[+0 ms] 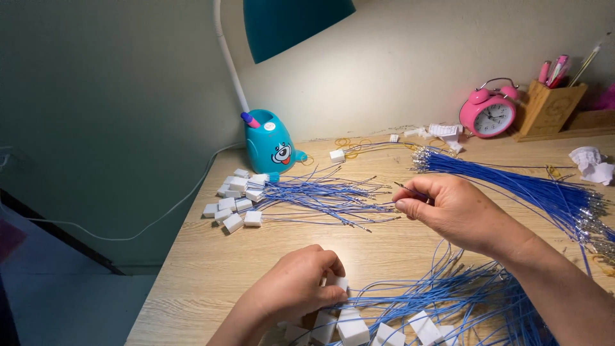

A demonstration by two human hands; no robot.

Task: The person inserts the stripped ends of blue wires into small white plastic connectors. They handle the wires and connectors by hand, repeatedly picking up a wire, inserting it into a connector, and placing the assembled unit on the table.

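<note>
Along the table's [211,269] left edge the wood lies bare, and a white cord [160,221] trails off it into the dark beyond, where nothing can be made out. Toward the back left sits a heap of small white connector blocks [234,202] with thin blue wires [320,195] fanning rightward, just in front of a turquoise lamp base [269,144]; the lamp's shade is cut off at the top. Near the front edge the left hand [295,285] curls over one white block [337,282], fingers pinching it against the thumb, though how the block sits underneath is hidden by the knuckles. More white blocks [352,330] and a tangle of blue wires run out of sight at the bottom. In the middle the right hand [448,208] hovers above the wood, thumb and forefinger pressed together on a single thin wire [405,188] whose tip pokes out leftward. A thick bundle of blue wires [532,186] stretches to the right edge, its far end blurred. At the back right stand a pink alarm clock [488,115] and a wooden pen holder [549,109].
</note>
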